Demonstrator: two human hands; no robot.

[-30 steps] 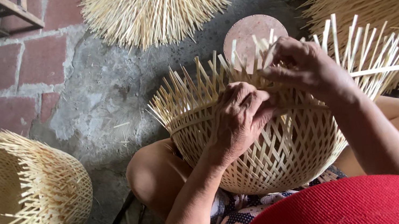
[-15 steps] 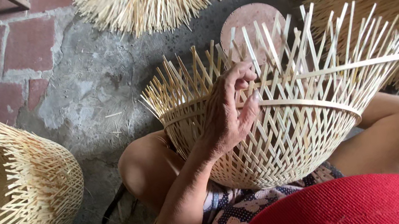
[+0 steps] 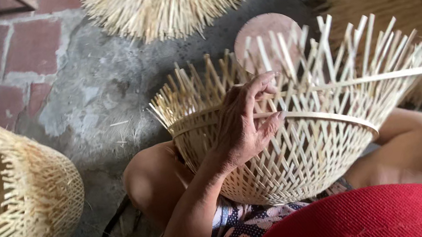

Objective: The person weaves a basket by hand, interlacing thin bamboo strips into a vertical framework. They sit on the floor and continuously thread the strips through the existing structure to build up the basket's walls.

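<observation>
Left hand on unfinished bamboo basket, held in the lap.

A finished basket (image 3: pixel 8 212) lies on the floor well left of the fingers. The left hand (image 3: pixel 244 124) presses the half-woven basket (image 3: pixel 297 149), fingers (image 3: pixel 260 84) curled around its upright strips beside a long horizontal strip (image 3: pixel 388 75). Right hand hidden; grip cannot be told.

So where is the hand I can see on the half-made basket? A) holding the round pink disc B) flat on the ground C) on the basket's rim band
C: the left hand grips the rim band of the unfinished basket, with its fingers curled over the hoop.
</observation>
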